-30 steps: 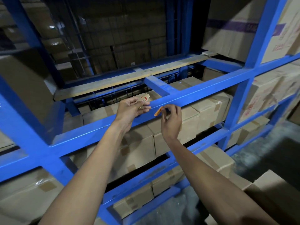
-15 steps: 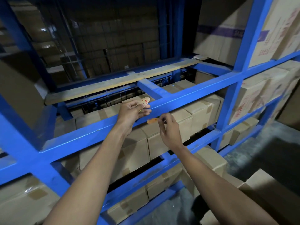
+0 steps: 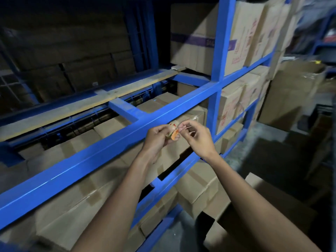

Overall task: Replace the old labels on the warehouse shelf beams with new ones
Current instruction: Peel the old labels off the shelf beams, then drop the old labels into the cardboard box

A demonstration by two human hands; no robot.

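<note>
A long blue shelf beam [image 3: 101,157] slants from lower left to upper right. In front of it, my left hand [image 3: 157,138] grips a small stack of tan labels [image 3: 173,124] with red writing. An orange label [image 3: 175,135] hangs at the stack's lower edge. My right hand [image 3: 197,138] meets the left, its thumb and forefinger pinching the edge of a label on the stack. Both hands are off the beam, just below its front face. I see no label on the visible stretch of beam.
Taped cardboard boxes [image 3: 78,202] fill the level under the beam, with more boxes [image 3: 241,42] stacked to the right of a blue upright post [image 3: 219,57]. A wooden plank [image 3: 112,93] lies across the open level behind. Open boxes [image 3: 272,213] stand on the floor at right.
My view swung right along the rack. My hands left the beam and came together; the orange label that my right hand pinched now sits against the stack in my left hand.
</note>
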